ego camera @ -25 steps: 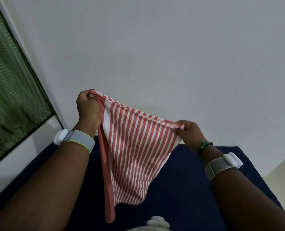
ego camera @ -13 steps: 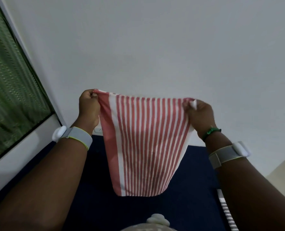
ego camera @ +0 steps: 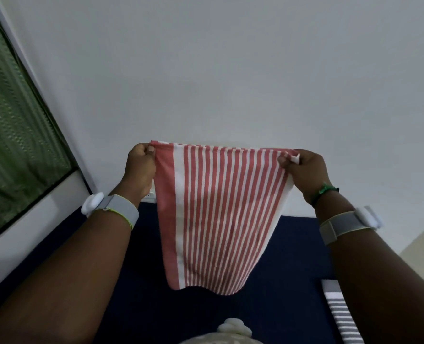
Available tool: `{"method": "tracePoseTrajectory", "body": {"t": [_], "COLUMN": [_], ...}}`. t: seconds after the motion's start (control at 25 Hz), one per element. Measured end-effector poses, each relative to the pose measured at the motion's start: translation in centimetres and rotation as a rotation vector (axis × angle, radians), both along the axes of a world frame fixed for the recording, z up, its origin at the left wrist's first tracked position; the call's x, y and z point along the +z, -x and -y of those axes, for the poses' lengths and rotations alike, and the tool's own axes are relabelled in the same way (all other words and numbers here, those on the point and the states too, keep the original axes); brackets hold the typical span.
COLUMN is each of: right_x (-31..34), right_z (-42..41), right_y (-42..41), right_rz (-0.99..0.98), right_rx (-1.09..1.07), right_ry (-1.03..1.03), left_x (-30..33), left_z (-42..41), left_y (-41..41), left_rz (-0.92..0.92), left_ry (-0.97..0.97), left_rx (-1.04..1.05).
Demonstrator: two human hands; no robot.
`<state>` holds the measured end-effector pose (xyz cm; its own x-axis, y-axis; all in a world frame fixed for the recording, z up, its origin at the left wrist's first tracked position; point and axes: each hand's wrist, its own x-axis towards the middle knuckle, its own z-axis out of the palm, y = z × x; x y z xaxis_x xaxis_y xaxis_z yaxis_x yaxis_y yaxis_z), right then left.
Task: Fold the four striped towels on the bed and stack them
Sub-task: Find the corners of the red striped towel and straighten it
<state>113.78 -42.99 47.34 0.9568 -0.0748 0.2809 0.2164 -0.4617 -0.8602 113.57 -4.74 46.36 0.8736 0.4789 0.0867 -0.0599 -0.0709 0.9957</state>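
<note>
On the far left we see a green curtain [ego camera: 14, 135] behind a window with a dark frame. Under it runs a white ledge [ego camera: 32, 224]. A big white wall [ego camera: 230, 70] fills the top of the view.

Next comes our left hand [ego camera: 141, 167]. Its fingers are curled tight and pinch the top left corner of the red striped towel [ego camera: 218, 219]. A grey band [ego camera: 121, 209] with a white lump sits on that wrist.

The red striped towel hangs in the air between our two hands. Its top edge is pulled straight and flat. The rest hangs down over the dark blue bed [ego camera: 141, 294], and we cannot tell if its bottom edge touches the bed. It has one wide red band on its left side and many thin red and white stripes. The towel hides the part of the bed and wall behind it.

Our right hand [ego camera: 303, 170] pinches the top right corner of the towel, with fingers curled. That wrist has a green bracelet [ego camera: 326, 189] and another grey band [ego camera: 342, 224].

Down on the right a grey striped towel [ego camera: 340, 314] lies on the bed. Our right arm covers part of it.

At the bottom middle a small white thing [ego camera: 234, 327] pokes into view. We cannot tell what it is.
</note>
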Motion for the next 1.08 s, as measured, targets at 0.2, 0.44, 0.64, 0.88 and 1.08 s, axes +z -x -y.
{"method": "tracePoseTrajectory", "body": {"t": [0.2, 0.44, 0.64, 0.88, 1.08], "right_x": [0.1, 0.3, -0.1, 1.0, 1.5], "right_z": [-0.2, -0.7, -0.9, -1.1, -1.2], "right_y": [0.8, 0.7, 0.8, 0.6, 0.5], "right_rz": [0.127, 0.054, -0.018, -0.146, -0.123], "right_rx": [-0.041, -0.007, -0.033, 0.013, -0.010], "right_ry": [0.014, 0.071, -0.153, -0.303, -0.190], "left_x": [-0.1, -0.4, -0.1, 1.3, 1.8], "left_z": [-0.5, -0.6, -0.3, -0.6, -0.3], "left_y": [0.0, 0.0, 0.0, -0.3, 0.2], "left_rz": [0.040, 0.048, 0.010, -0.073, -0.051], "left_ry": [0.022, 0.039, 0.000, 0.149, 0.269], "left_rx": [0.046, 0.070, 0.043, -0.078, -0.142]}}
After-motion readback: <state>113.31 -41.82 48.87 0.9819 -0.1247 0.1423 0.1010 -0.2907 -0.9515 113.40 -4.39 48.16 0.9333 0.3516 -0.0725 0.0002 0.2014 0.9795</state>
